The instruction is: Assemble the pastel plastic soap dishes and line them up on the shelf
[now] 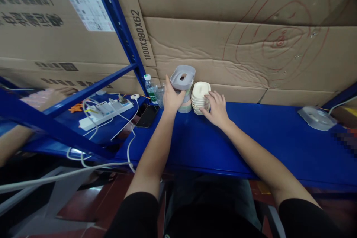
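At the back of the blue table, my left hand [173, 97] has its thumb and fingers around a grey, rounded plastic piece with an oval hole [183, 77]. This piece sits tilted on top of a stack of pastel containers [184, 107]. Just to the right stands a stack of cream-coloured, rounded lids or bowls [200, 98]. My right hand [216, 108] touches the right side of the cream stack, its fingers apart and bent.
A water bottle [150, 89], clear plastic cups [159, 95] and a dark phone [147, 115] lie left of the stacks. Further left are a blue post, a white power strip [106, 113] with cables and another person's arm. A clear lid [317, 118] rests at right.
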### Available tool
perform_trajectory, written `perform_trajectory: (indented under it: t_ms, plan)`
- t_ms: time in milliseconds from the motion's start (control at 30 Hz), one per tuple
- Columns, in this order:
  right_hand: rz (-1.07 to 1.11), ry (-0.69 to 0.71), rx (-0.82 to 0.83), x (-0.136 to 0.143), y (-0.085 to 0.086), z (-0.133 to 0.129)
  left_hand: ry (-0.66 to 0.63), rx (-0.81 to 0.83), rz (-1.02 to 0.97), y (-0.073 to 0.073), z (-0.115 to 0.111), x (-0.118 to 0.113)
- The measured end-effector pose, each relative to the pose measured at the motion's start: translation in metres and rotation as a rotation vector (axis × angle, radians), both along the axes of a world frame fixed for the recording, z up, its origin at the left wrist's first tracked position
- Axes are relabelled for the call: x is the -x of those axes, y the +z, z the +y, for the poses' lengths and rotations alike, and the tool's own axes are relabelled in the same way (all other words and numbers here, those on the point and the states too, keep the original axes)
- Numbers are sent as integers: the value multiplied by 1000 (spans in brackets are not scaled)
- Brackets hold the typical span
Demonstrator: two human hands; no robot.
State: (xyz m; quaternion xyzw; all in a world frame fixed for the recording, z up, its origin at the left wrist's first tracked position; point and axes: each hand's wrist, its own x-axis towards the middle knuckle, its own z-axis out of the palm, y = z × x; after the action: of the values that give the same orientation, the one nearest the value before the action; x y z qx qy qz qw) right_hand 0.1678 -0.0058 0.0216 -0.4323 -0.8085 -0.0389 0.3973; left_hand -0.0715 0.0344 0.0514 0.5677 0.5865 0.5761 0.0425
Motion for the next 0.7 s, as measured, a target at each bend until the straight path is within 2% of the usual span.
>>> perform_trajectory:
  t_ms: [133, 267, 367, 533, 700]
  plan:
    - [-99, 86, -74, 30, 21, -6, -17, -75, -12, -7, 5, 2]
    - [-192, 122, -88, 57, 45, 3, -32, -20, -10, -4, 1, 1]
    - [-157, 111, -100, 70, 57, 13, -35, -8, 5, -2, -2, 1]
    - [-98, 79, -84, 81, 62, 24, -70, -51, 1, -9, 2, 10]
    - [-82, 63, -40, 78, 57, 26, -79, -79, 21, -11, -1, 11]
